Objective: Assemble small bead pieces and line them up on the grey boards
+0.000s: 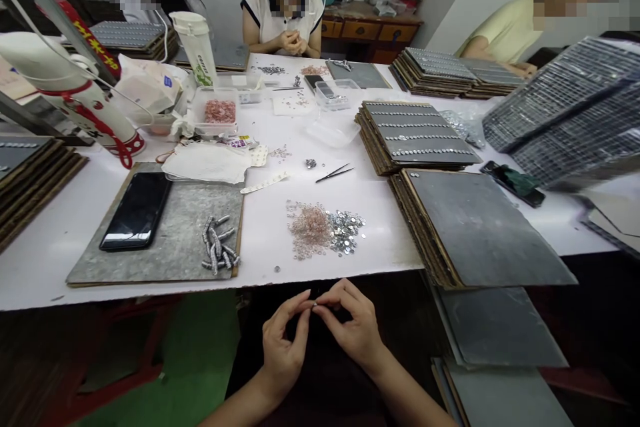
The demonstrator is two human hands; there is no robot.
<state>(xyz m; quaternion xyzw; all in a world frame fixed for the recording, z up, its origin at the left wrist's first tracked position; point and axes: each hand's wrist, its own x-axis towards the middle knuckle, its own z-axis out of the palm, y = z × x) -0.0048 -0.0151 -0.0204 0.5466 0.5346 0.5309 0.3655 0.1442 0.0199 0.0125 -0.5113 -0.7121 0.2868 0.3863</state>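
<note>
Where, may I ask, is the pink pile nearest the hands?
In the head view's centre, the pink pile lies on the table, left of the silver discs.

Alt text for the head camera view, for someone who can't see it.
A person's left hand and right hand pinch a tiny piece before a white table, where small pinkish pieces lie heaped against silver discs, near stacked gray boards.
</note>
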